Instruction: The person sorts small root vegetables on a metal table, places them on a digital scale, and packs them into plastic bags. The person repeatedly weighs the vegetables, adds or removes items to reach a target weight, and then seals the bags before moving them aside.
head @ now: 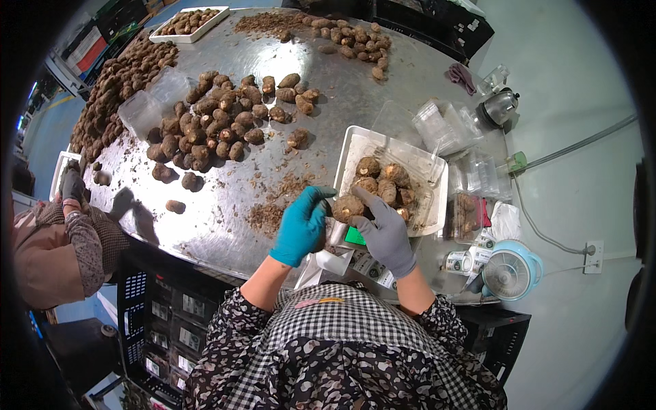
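Note:
My right hand [384, 233], in a grey glove, grips a round brown taro corm [348, 207] between thumb and fingers. It is above the near left edge of a white plastic tray [439, 205], where several more corms [387, 192] lie on a clear plastic liner or box. My left hand [302, 225], in a teal glove, is just left of the held corm, its fingertips close to the tray's rim; its inner side is partly hidden, and whether it holds anything does not show. Below the tray are a green-faced device [354, 236], perhaps a scale, and a strip of printed labels [374, 270].
Corms [215, 118] and peel scraps [279, 200] lie on the metal table [338, 97]. Clear plastic boxes [446, 128], a label roll [457, 261], a small blue fan [510, 270] and a steel kettle [499, 106] stand right. A co-worker [61, 246] is at left; a black crate [134, 318] stands below the table edge.

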